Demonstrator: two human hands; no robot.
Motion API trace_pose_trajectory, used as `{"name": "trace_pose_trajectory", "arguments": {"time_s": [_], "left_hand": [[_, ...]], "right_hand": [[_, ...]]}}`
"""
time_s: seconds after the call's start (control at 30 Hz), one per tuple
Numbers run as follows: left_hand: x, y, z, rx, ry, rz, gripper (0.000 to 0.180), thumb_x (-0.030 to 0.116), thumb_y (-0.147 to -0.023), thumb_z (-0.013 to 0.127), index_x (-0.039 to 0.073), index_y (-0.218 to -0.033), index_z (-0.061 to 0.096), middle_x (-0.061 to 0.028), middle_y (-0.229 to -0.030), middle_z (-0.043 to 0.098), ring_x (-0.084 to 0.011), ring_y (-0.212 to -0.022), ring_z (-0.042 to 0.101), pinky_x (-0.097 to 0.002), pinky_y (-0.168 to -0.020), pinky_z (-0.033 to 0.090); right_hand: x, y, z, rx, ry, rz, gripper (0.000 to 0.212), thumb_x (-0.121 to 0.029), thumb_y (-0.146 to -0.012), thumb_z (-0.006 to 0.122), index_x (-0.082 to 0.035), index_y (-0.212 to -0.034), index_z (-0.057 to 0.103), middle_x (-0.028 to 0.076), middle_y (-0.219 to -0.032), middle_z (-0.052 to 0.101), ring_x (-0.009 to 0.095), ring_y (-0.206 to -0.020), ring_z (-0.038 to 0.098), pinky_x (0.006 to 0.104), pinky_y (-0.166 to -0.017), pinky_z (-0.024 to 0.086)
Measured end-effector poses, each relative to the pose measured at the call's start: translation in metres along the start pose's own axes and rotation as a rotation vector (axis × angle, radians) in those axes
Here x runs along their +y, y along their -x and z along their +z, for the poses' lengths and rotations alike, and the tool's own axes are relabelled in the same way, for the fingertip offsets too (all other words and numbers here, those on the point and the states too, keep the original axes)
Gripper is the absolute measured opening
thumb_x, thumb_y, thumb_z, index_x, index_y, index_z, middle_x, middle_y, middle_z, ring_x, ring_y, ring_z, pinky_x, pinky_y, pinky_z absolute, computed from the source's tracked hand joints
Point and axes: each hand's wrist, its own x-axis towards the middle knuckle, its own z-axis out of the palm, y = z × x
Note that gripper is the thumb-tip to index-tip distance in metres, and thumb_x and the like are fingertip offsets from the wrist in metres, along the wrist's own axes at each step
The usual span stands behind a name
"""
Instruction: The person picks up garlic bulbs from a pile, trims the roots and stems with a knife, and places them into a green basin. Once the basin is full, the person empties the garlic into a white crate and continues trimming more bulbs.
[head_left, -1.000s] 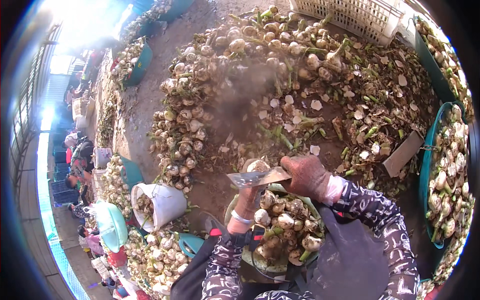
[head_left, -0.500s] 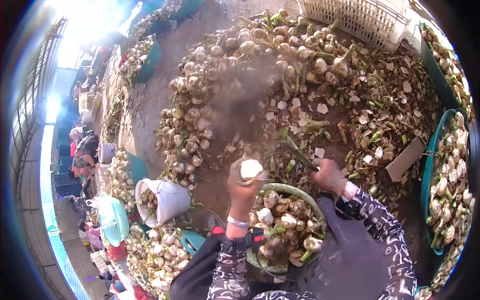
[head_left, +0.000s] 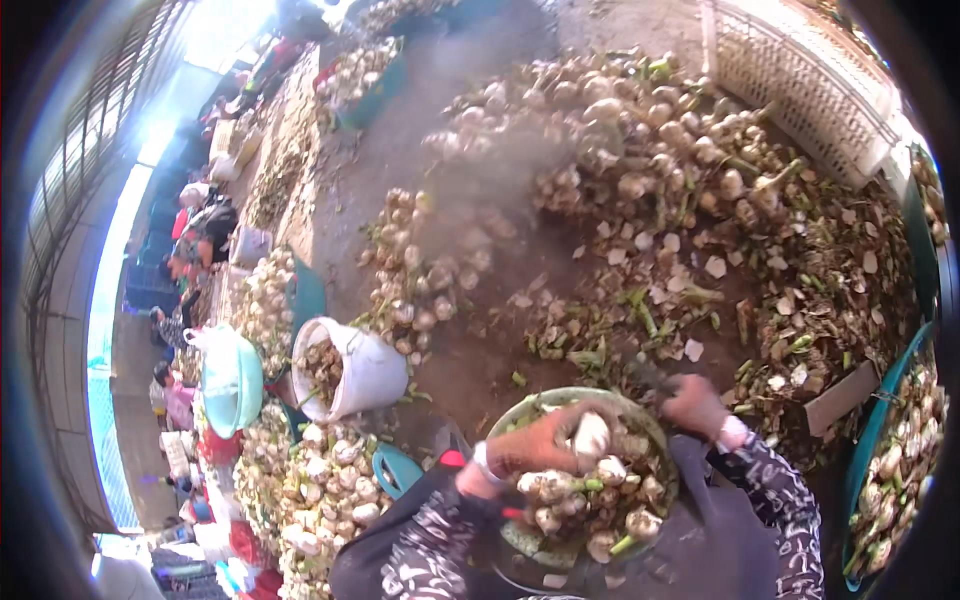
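Observation:
Over a round green basin [head_left: 507, 420] of garlic bulbs in my lap, my left hand [head_left: 540, 440] has its fingers curled on a white garlic bulb [head_left: 592, 435]. Just beneath lie more bulbs [head_left: 610, 470], some with short green stems. Beyond the basin's right rim, my right hand [head_left: 692, 402] is closed round the handle of a knife [head_left: 652, 376]. Its blade is smeared by motion and points away to the left.
A garlic heap [head_left: 640, 130] curves across the ground ahead, with trimmed stems and peel nearer. A white bucket [head_left: 365, 370] lies tilted at left. Garlic-filled teal tubs [head_left: 862, 470] stand right; a white crate [head_left: 800, 90] stands far right. People [head_left: 205, 225] sit at far left.
My left hand has brought the garlic bulb down and rightward over the basin. The knife hand has shifted slightly. The whole view has swung, moving the surroundings right and down.

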Motion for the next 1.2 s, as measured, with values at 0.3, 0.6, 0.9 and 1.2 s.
{"name": "trace_pose_trajectory", "arguments": {"time_s": [0.3,0.6,0.9,1.2], "left_hand": [[-0.131,0.062,-0.229,1.046,-1.054,-0.817,0.052,0.021,-0.073,0.071,0.008,-0.120,0.052,-0.0224,-0.117,0.052,-0.0391,-0.105,0.055,-0.0435,-0.087,0.048],[-0.180,0.017,-0.201,0.843,-0.609,-0.579,0.044,0.021,-0.079,0.069,0.010,-0.119,0.055,-0.0157,-0.106,0.060,-0.0306,-0.100,0.059,-0.0391,-0.084,0.049],[-0.062,-0.023,-0.053,0.717,0.638,0.033,0.038,0.014,-0.079,0.071,0.004,-0.110,0.052,-0.0029,-0.089,0.061,-0.0124,-0.079,0.059,-0.0236,-0.070,0.050],[-0.031,-0.033,-0.003,0.714,0.114,0.072,0.045,0.027,-0.078,0.076,0.005,-0.108,0.052,-0.0016,-0.092,0.060,-0.0096,-0.083,0.058,-0.0244,-0.071,0.049]], "right_hand": [[0.005,-0.006,-0.003,-0.013,0.060,0.210,0.033,-0.029,-0.077,0.062,-0.001,-0.093,0.068,0.024,-0.084,0.065,0.040,-0.084,0.062,0.0442,-0.075,0.050],[0.011,-0.011,-0.010,-0.009,0.086,0.228,0.031,-0.029,-0.078,0.062,-0.003,-0.095,0.068,0.024,-0.084,0.065,0.039,-0.083,0.063,0.0442,-0.073,0.050],[-0.077,-0.018,-0.029,0.117,-0.032,-0.140,0.022,-0.025,-0.079,0.067,-0.003,-0.080,0.061,0.018,-0.070,0.062,0.035,-0.070,0.063,0.0407,-0.060,0.048],[-0.115,-0.011,-0.033,0.133,0.266,-0.438,0.025,-0.026,-0.071,0.070,-0.009,-0.081,0.055,0.012,-0.065,0.060,0.032,-0.064,0.063,0.0425,-0.055,0.048]]}}
